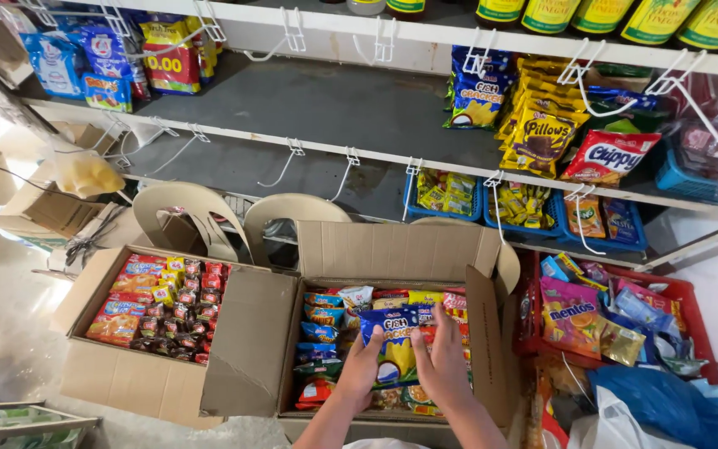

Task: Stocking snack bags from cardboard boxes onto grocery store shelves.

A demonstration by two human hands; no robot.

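Observation:
Both my hands reach into an open cardboard box (392, 254) full of snack packets. My left hand (365, 366) and my right hand (440, 359) grip a blue and yellow snack bag (395, 339) from either side, just above the other packets in the box. A second open cardboard box (105, 374) to the left holds several rows of small red and orange packets.
Grey shelves (309, 104) with white wire hooks rise behind the boxes. Hung snack bags (542, 125) and blue baskets (450, 195) fill the right side. A red crate (691, 303) of sweets stands at right, with blue plastic bags (666, 407) below. Beige plastic chairs (201, 212) support the boxes.

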